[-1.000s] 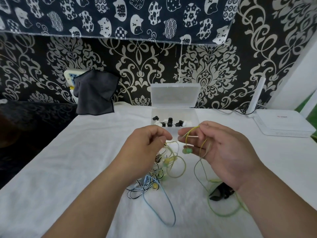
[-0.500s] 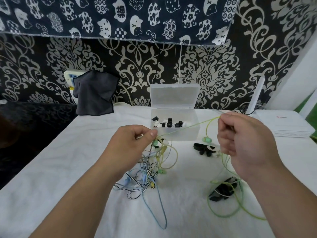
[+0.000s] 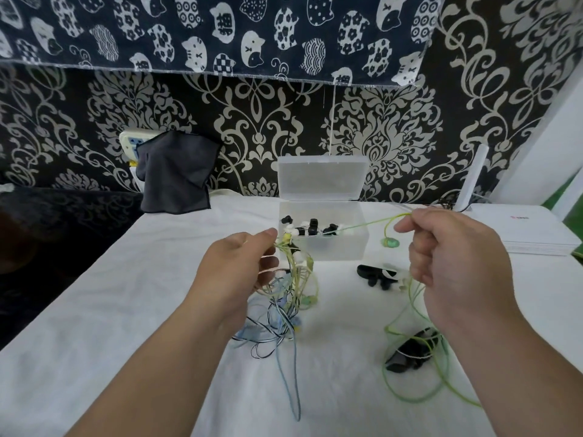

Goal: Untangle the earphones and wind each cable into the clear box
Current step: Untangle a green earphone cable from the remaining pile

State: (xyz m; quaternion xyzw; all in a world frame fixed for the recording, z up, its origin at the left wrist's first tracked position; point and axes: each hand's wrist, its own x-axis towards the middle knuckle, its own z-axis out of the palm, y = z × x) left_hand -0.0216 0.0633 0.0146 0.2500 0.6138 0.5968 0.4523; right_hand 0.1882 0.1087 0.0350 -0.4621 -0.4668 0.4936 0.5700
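A green earphone cable [image 3: 366, 224] runs taut between my two hands in front of the clear box [image 3: 334, 247]. My left hand [image 3: 239, 272] pinches it at a tangle of yellow, blue and black cables [image 3: 284, 313] that hangs down onto the white cloth. My right hand [image 3: 454, 263] grips the cable's other end, and a green earbud [image 3: 388, 243] dangles below the thumb. More green cable loops on the cloth over a black bundle [image 3: 413, 348]. The box stands with its lid up and holds black and white earbuds.
Black and white earbuds [image 3: 377, 274] lie on the cloth right of the box. A white router [image 3: 530, 228] sits at the right edge, a dark cloth [image 3: 175, 171] hangs at the back left. The table's left edge drops to a dark floor.
My hands have moved apart, the right one going right and up, and the green cable is now stretched taut between them. The tangle has lifted slightly under my left hand.
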